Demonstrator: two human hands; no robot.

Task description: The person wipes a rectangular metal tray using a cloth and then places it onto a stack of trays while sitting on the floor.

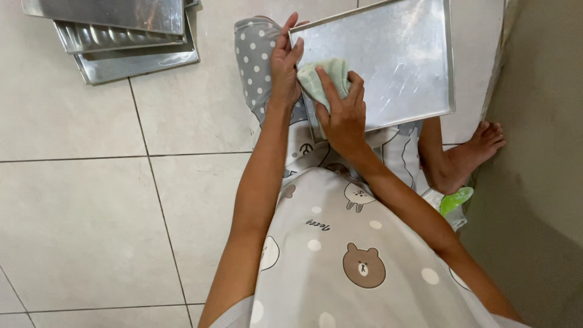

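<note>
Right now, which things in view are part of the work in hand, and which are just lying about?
In hand:
- flat rectangular metal baking tray, steadied by the left hand
- pale green folded cloth, pressed on it by the right hand

Lying about:
- stack of metal trays on the floor
- bright green plastic object

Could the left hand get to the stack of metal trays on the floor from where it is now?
Probably yes. The left hand grips the edge of the tray on the lap, and only bare floor tile lies between it and the stacked trays. It would have to let go first.
</note>
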